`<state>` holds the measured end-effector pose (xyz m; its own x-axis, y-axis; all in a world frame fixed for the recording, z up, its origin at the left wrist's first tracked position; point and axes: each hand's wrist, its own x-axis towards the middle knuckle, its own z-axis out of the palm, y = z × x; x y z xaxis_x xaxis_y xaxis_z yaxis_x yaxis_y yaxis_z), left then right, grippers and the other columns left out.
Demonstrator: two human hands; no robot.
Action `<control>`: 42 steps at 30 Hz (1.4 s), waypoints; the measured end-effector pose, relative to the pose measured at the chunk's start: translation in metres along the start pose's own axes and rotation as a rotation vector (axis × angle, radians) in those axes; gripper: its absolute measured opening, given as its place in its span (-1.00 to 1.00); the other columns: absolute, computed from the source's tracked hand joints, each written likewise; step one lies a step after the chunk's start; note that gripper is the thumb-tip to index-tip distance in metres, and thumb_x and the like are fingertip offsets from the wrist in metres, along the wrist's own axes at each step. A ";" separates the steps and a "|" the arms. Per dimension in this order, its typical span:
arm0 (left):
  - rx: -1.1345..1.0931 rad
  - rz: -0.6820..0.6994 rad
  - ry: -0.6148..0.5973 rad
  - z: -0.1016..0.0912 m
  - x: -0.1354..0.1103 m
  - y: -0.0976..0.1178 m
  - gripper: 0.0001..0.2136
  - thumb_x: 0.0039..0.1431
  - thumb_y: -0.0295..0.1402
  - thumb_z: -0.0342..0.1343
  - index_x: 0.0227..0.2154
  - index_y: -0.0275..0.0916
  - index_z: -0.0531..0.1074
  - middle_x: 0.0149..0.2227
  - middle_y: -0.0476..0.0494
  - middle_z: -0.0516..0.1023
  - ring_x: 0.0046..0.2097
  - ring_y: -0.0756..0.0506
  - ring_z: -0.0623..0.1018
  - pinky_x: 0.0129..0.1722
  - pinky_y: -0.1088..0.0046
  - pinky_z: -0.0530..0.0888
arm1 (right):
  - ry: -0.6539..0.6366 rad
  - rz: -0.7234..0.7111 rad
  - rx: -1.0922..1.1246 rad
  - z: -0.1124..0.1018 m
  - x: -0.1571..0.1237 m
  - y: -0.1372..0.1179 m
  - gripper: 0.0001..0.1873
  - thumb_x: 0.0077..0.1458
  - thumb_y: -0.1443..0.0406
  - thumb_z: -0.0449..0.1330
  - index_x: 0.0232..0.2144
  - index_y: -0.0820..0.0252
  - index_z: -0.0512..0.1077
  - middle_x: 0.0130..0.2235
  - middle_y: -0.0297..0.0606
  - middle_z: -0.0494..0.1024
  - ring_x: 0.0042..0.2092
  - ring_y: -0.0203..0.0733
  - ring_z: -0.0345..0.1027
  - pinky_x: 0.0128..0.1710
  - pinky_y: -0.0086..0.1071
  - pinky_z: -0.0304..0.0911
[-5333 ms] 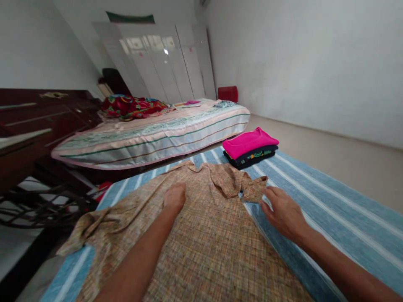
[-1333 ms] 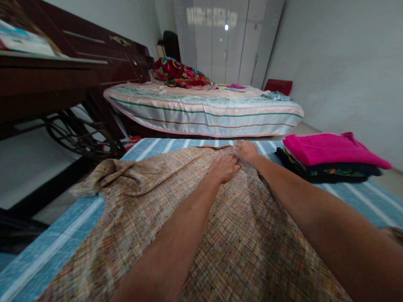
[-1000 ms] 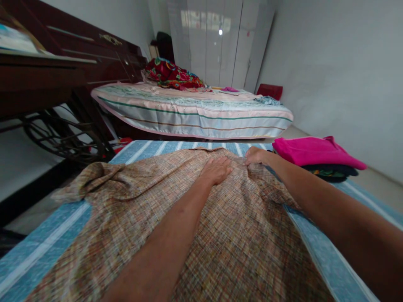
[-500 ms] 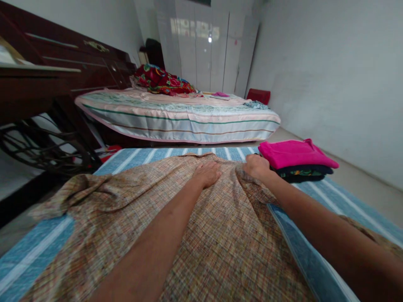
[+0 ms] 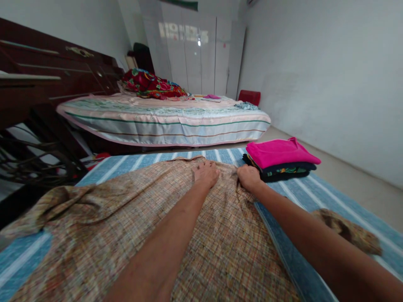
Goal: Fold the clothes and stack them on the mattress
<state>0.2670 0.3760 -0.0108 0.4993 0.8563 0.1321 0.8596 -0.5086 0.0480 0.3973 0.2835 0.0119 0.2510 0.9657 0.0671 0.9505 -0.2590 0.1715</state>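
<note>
A brown checked shirt (image 5: 226,235) lies spread over a blue striped bed sheet (image 5: 126,165), its far edge away from me. On the cloth near that far edge rests my left hand (image 5: 206,173), fingers apart and palm down. My right hand (image 5: 249,178) is closed on the shirt at its far right, pinching up a fold of cloth. One sleeve of the shirt stretches out to the left. Another piece of the same cloth shows to the right of my right forearm; my arm hides how it joins the rest.
Just beyond my right hand sits a stack of folded clothes, a pink garment (image 5: 281,152) on top of dark ones. Farther off stands a second bed (image 5: 176,121) with a red floral blanket (image 5: 154,84). A dark stand with a metal frame (image 5: 28,155) is at the left.
The view has turned slightly right. My left hand has shifted a little on the shirt, its fingers more bent. My right hand still grips the cloth, and more of the right-hand piece shows.
</note>
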 end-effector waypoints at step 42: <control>-0.036 0.074 0.032 0.020 0.016 0.009 -0.52 0.21 -0.03 -0.27 0.02 -0.23 0.25 0.13 -0.27 0.29 0.16 -0.24 0.21 0.10 0.03 0.12 | 0.246 -0.307 0.230 0.010 -0.116 0.000 -0.70 0.19 0.37 -0.06 -0.12 0.22 0.41 -0.11 -0.10 0.47 -0.01 -0.09 0.25 0.01 -0.24 0.10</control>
<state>0.2854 0.3872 -0.0282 0.5572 0.8131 0.1683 0.8156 -0.5740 0.0728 0.3704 0.1715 -0.0058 -0.0738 0.9561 0.2837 0.9970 0.0771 -0.0005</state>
